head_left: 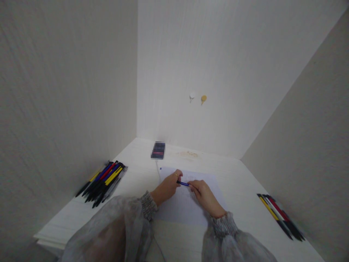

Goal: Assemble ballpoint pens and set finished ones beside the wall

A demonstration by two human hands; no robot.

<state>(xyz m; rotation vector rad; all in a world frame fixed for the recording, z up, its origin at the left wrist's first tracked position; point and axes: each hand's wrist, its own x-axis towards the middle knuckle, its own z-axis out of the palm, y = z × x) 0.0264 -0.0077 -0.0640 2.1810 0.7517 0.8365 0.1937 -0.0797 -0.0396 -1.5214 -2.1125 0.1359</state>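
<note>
Between my two hands a blue pen (184,183) with a dark end lies almost level above a sheet of paper (182,211). My left hand (169,186) has its fingers closed round the pen's dark left end, and a ring shows on one finger. At the other end, the fingertips of my right hand (203,193) pinch the pen. The paper is pale, with faint marks on it, and lies flat on the white table under both hands. Grey gathered cuffs cover my wrists.
A pile of pens (105,182) in several colours lies at the left. A smaller row of pens (279,216) rests by the right wall. A pixelated dark device (158,150) with a white cable stands at the back. Two hooks, one white (192,96) and one yellow (203,98), are on the back wall.
</note>
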